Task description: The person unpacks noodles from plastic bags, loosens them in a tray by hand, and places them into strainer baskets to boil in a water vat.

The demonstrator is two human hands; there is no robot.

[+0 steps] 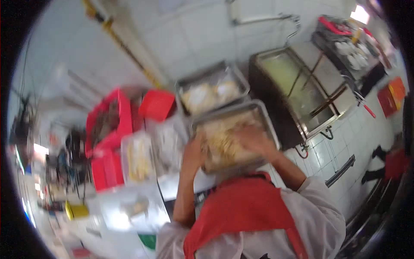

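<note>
A metal tray [271, 125] in front of me holds a floury layer with pale yellow food pieces [224, 144] heaped in its middle; their kind is too blurred to name. My left hand [196, 151] is at the tray's left side, beside the heap, its fingers smeared by motion. Over the right part of the tray, my right hand [257, 140] reaches inward with its fingers stretched out across the pale layer. Whether either palm touches food is hidden. Behind stands a second metal tray [243, 84] with white and yellowish floury mounds [200, 96].
A deep fryer [276, 103] with cloudy yellowish liquid stands close at the right. Leftward are a clear container of yellow pieces [140, 159], a plastic-lined container [169, 140], a red crate [125, 110] and a shiny metal counter [129, 211]. Another person [394, 166] is far right.
</note>
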